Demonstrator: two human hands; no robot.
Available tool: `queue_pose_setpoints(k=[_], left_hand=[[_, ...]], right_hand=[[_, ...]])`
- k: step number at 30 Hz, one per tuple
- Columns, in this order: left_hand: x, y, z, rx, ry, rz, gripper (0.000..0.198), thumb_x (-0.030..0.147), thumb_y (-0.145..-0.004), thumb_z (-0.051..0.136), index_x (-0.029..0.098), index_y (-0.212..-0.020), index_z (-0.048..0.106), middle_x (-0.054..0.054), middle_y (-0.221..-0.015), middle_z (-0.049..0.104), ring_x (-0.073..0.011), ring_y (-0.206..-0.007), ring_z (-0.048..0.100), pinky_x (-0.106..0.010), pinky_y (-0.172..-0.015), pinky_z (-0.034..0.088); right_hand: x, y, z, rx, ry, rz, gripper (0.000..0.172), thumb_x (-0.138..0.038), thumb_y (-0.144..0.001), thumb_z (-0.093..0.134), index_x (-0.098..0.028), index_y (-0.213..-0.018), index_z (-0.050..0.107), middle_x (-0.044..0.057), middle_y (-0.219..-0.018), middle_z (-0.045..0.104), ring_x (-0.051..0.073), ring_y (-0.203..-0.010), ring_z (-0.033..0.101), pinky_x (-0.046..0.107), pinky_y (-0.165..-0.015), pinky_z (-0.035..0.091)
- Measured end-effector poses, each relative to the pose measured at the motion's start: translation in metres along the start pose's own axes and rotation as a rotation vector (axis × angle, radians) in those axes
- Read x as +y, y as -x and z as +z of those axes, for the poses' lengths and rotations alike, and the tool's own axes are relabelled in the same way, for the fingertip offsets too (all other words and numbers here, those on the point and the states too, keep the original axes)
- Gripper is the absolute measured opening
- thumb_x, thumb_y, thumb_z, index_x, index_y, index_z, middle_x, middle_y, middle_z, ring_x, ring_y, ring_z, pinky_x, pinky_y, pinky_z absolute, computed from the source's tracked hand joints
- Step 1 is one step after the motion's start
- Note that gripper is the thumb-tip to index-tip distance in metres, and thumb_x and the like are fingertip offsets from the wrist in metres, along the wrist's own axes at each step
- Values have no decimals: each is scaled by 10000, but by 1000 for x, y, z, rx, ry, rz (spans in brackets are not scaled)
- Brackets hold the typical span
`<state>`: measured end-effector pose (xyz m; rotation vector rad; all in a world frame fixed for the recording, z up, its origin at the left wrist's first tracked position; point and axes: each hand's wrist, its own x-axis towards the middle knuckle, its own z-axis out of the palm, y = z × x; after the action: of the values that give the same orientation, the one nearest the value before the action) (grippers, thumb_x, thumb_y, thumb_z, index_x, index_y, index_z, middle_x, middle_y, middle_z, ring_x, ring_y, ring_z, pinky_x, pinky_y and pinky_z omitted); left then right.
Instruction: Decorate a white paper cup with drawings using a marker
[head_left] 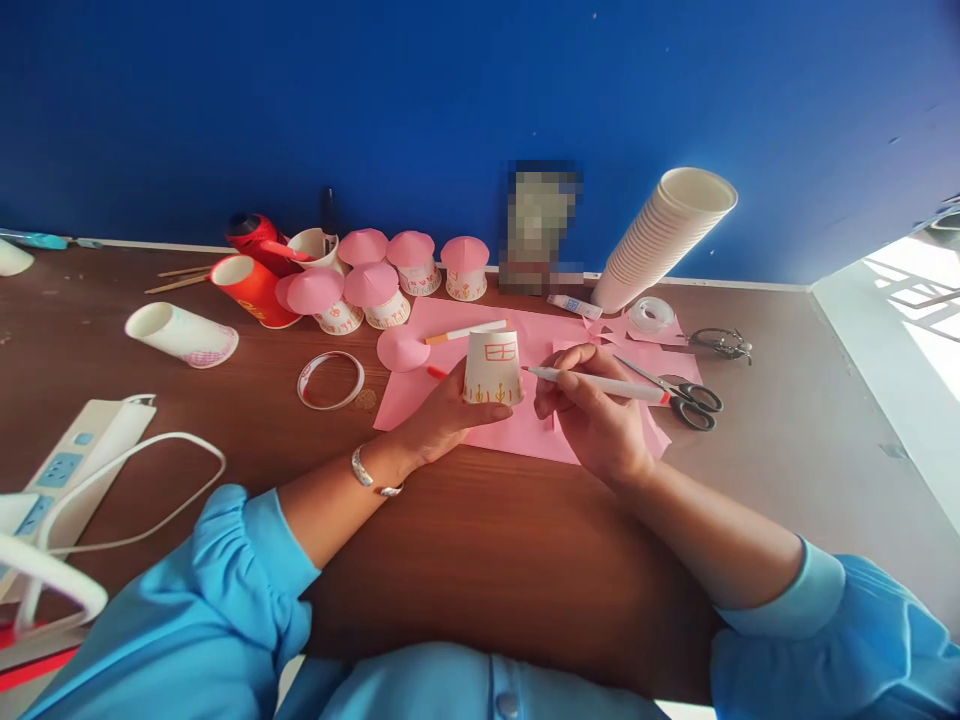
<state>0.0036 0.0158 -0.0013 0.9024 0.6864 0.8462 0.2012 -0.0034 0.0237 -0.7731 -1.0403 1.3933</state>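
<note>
Nearby — scissors beside the marker, stacked cups behind.

The left hand is holding an upside-down white paper cup with a red-drawn window; the right hand is pointing a white, red-ended marker at it. Pink-roofed white paper cups are standing by a blue wall; black-handled metal scissors are lying beside the right hand.
</note>
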Motion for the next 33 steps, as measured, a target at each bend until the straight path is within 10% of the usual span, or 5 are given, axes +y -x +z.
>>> queue_pose_setpoints(k=[33], left_hand=[[4,-1,-3,22,38,-130,578,293,-672,1000,218,-1143,674,-48,-1097,747,-242,-1087,678,-418,-995,511]], right_hand=[[9,5,-14,-63,205,-96,138,-317,-985,783,-237,-981,671,-5,-816,705,132,-649,659,282,-566,522]])
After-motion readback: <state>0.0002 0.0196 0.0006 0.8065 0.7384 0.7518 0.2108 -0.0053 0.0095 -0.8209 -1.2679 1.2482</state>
